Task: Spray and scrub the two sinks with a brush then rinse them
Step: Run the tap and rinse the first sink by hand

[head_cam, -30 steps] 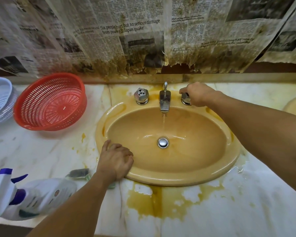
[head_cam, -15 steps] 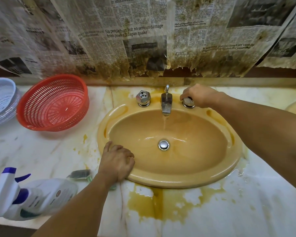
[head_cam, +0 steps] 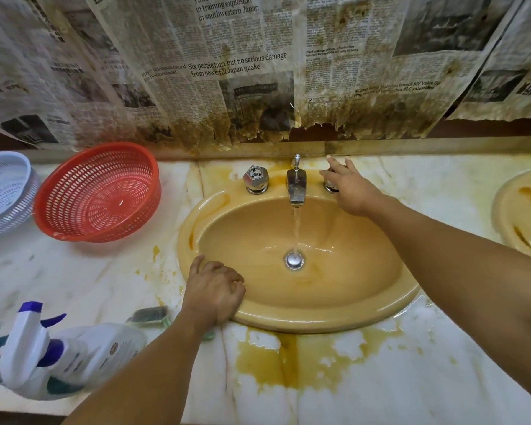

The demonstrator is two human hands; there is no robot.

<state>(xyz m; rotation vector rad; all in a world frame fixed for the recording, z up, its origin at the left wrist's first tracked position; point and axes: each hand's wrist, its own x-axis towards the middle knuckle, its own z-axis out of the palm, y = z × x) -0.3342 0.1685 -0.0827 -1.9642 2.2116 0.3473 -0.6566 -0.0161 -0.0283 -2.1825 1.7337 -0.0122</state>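
Rinsing seems begun: the tap (head_cam: 296, 185) runs into the sink (head_cam: 319, 317), right hand (head_cam: 350, 188) spread over the knob (head_cam: 331, 188), left hand (head_cam: 215, 289) loosely curled on the rim, brush (head_cam: 149, 314) and spray (head_cam: 74, 354) lying to its left, second sink (head_cam: 515, 210) stained, likely undone.

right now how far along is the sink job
Likely done: spraying and scrubbing here, since the bottle and brush lie on the counter. In hand: rinsing. Water runs from the tap into the sink, with the right hand at the knob and the left hand resting on its rim. Left: the second sink, which shows orange marks.
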